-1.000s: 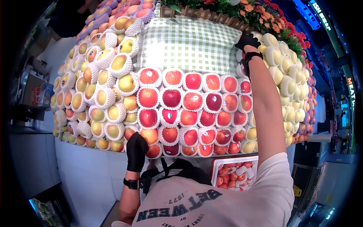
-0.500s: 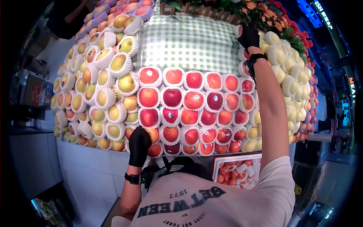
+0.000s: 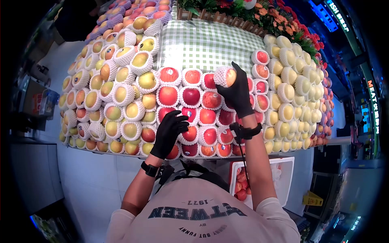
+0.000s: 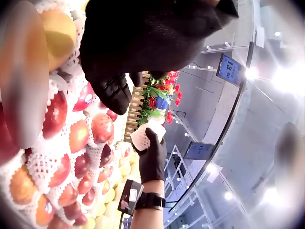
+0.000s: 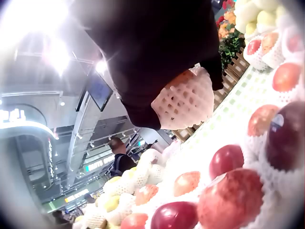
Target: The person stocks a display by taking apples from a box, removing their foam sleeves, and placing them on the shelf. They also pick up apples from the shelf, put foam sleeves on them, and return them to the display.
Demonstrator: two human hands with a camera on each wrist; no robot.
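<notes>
My black-gloved right hand grips an apple in a white foam net, held above the far row of red apples near the front of the checked cloth. In the right wrist view the net shows below the dark glove. My left hand, gloved too, hovers over the near left rows of netted red apples, fingers loosely bent and with nothing visible in them. Two netted apples stand in a column along the cloth's right edge.
Netted yellow-green apples are heaped on the left, pale yellow netted fruit on the right. A small wooden fence with flowers borders the back. Below the stand's front edge is a white box holding red apples.
My right hand has come from the cloth's far right corner back towards me and left, now holding a netted apple. The left hand has moved from the front edge up over the red apples.
</notes>
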